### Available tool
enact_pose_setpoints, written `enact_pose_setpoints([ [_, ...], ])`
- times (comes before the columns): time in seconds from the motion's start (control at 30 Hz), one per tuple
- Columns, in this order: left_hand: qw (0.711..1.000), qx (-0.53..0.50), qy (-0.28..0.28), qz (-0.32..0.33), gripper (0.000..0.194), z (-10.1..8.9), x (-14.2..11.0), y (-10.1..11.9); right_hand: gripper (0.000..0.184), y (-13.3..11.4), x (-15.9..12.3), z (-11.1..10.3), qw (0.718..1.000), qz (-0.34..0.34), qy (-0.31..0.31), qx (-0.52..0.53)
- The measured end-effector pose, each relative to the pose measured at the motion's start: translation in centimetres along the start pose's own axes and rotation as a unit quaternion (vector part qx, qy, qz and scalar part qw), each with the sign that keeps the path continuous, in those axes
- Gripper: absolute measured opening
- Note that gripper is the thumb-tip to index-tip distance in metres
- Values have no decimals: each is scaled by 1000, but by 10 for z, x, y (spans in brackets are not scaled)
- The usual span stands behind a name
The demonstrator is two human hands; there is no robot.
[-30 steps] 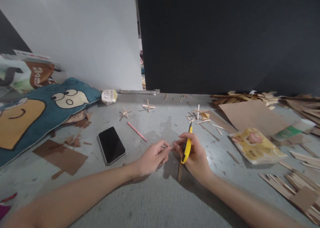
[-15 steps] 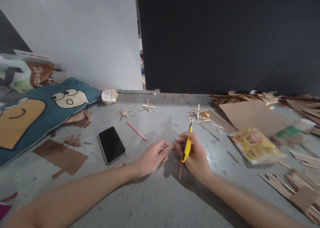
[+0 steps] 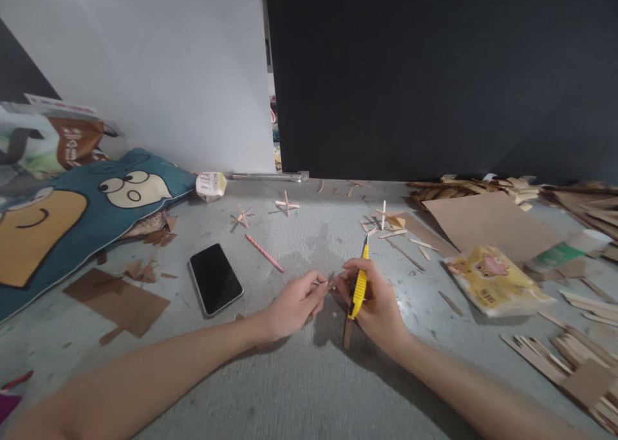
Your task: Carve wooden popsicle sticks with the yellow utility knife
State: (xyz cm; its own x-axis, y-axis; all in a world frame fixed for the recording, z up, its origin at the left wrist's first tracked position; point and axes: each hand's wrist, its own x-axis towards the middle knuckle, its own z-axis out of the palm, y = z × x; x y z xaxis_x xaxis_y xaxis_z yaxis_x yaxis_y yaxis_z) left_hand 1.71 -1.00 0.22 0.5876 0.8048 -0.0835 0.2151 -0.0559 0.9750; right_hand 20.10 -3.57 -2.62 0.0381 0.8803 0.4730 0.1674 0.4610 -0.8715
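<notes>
My right hand (image 3: pixel 379 301) is closed around a yellow utility knife (image 3: pixel 360 285), its tip pointing away from me. My left hand (image 3: pixel 294 301) pinches a small thin stick (image 3: pixel 324 284) between thumb and forefinger, right beside the right hand's fingers. Both hands rest low over the grey floor (image 3: pixel 299 375). A brown wooden stick (image 3: pixel 347 330) lies on the floor just under the right hand.
A black phone (image 3: pixel 215 279) and a pink pencil (image 3: pixel 264 253) lie left of my hands. A blue cartoon cushion (image 3: pixel 72 218) is far left, with cardboard scraps (image 3: pixel 118 301). Right: a yellow packet (image 3: pixel 492 279), a cardboard sheet (image 3: pixel 487 224), piles of wooden sticks (image 3: pixel 574 359). Small stick crosses (image 3: pixel 287 205) lie behind.
The hands have stayed almost in place; the knife in my right hand has tilted very slightly, and the view has barely shifted.
</notes>
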Motion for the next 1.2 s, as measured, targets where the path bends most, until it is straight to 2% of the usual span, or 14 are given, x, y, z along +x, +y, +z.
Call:
enact_pose_setpoints([
  [0.23,1000,-4,-11,-11,36,0,0,1,27,3,0,0,1000,27,5,10],
  [0.47,999,-48,-19,-13,40,0,0,1,24,2,-1,0,1000,12,8,-17],
  [0.67,999,-34,-18,-9,42,-1,0,0,22,-1,-1,-1,999,7,-12,-36],
  [0.93,1000,-16,-14,-4,39,-1,0,-2,22,0,-1,0,999,11,1,-31],
  [1.2,999,-50,-20,-3,41,1,0,2,25,-3,-1,-2,999,17,-17,-28],
])
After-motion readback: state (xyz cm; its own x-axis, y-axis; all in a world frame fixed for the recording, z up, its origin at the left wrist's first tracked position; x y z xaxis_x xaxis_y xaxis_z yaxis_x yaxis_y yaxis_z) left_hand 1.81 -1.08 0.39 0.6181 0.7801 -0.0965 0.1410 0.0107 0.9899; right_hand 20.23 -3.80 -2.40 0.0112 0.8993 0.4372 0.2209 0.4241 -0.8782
